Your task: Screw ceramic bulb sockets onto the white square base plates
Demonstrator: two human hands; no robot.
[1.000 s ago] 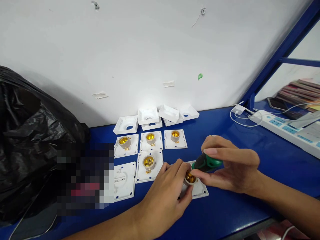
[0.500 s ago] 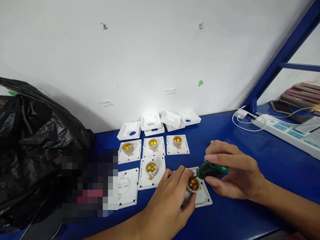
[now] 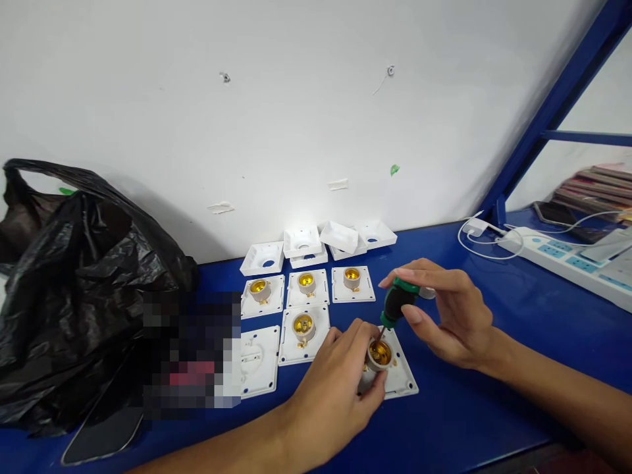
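Observation:
My left hand (image 3: pixel 336 388) pinches the beige lamp socket (image 3: pixel 379 355) that stands on a white square plate (image 3: pixel 402 378) on the blue table. The socket's brass inside faces up. My right hand (image 3: pixel 444 309) grips a green-handled screwdriver (image 3: pixel 395 304), held steeply, with its tip down inside the socket. Both hands are closed around what they hold.
Several more white plates with brass sockets (image 3: pixel 303 326) lie in rows behind, with empty white covers (image 3: pixel 301 242) by the wall. A black plastic bag (image 3: pixel 64 289) fills the left. A dark phone (image 3: pixel 106 434) lies at the front left. A white power strip (image 3: pixel 567 260) and cables lie right.
The screwdriver has swung from nearly level to steeply upright, its tip now in the socket. My right hand rose a little. The camera view shifted slightly.

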